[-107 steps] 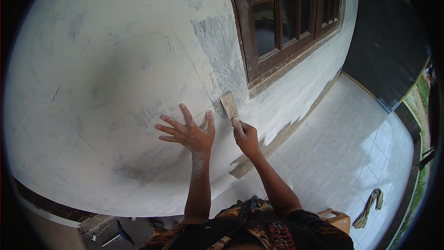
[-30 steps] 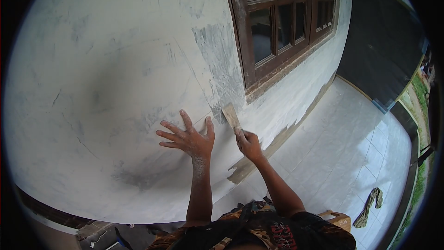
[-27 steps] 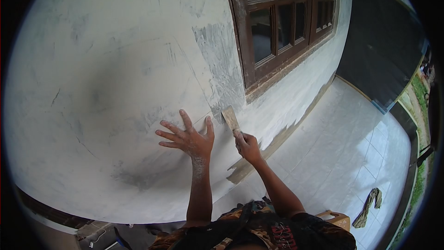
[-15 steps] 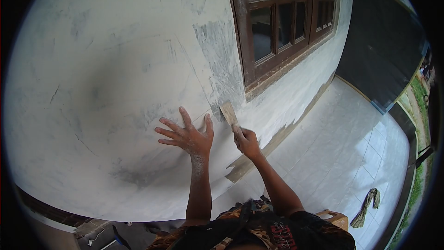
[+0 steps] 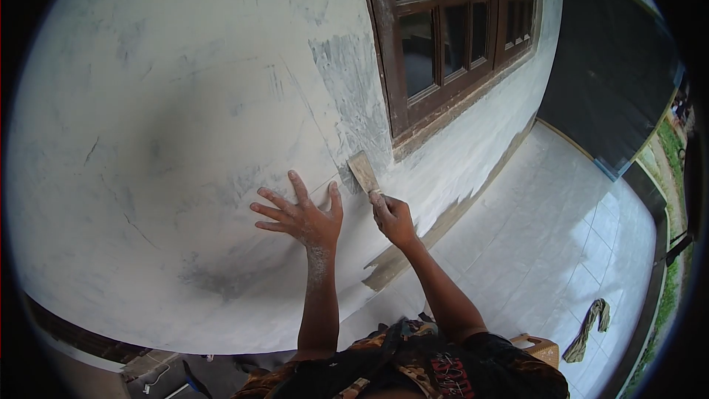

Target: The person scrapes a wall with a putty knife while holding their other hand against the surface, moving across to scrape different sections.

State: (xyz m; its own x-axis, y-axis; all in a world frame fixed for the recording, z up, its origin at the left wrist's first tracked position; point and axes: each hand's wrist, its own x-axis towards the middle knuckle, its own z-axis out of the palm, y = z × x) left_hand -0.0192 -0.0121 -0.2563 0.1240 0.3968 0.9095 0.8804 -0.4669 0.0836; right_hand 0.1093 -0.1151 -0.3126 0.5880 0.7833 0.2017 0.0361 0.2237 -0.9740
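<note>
My right hand (image 5: 394,220) grips a putty knife (image 5: 363,172) by its handle. The knife's broad, dirty blade lies against or very near the wall, just below and left of the window corner. My left hand (image 5: 306,218), dusted with white powder, rests with spread fingers at the wall (image 5: 214,118), left of the knife. A grey scraped patch (image 5: 353,96) runs down the white wall beside the window frame and ends around the blade. Thin scratches and cracks cross the wall near my left hand.
A brown wooden window (image 5: 443,37) with glass panes is set in the wall at upper right. Pale floor tiles (image 5: 532,229) stretch along the wall's foot. A crumpled striped cloth (image 5: 587,331) lies on them, and a tan plastic stool or basket (image 5: 543,349) stands beside me. Dark sheeting (image 5: 609,66) hangs beyond.
The putty knife's blade has shifted slightly up and left, and its face is turned more toward me. My left hand stays nearly in place, fingers still spread.
</note>
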